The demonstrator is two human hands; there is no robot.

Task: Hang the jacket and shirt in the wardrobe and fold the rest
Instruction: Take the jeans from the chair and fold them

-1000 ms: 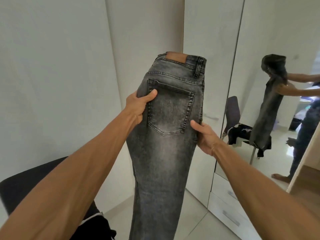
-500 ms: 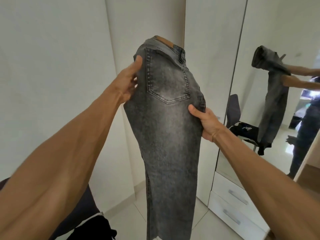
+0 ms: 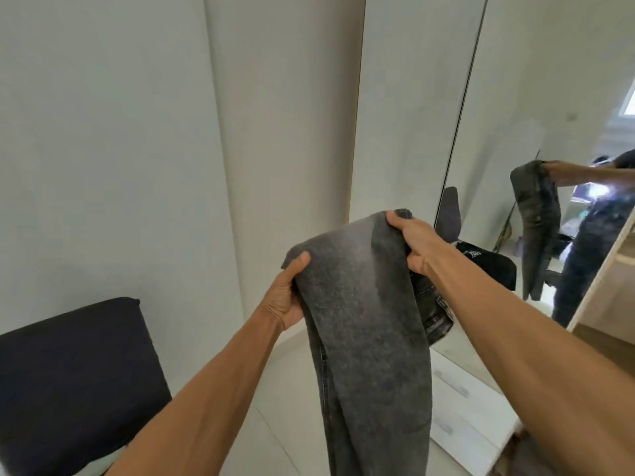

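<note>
The wardrobe [image 3: 405, 97] stands shut behind, and a dark chair [image 3: 75, 372] sits low on the left. The grey jeans [image 3: 364, 331] hang in the air, bent over at the top, resting on nothing. They look thick, heavy and floppy. The left hand [image 3: 285, 297] pinches one side of the bend. The right hand [image 3: 412, 242] grips the other side. Holding near that bend seems best.

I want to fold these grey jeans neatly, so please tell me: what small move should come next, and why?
Probably bring the hanging legs up to meet the fold. The left hand and right hand grip the grey jeans at a fold held in the air; the waistband part hangs behind, the legs hang long toward the floor, so the fold looks only half done.
</note>
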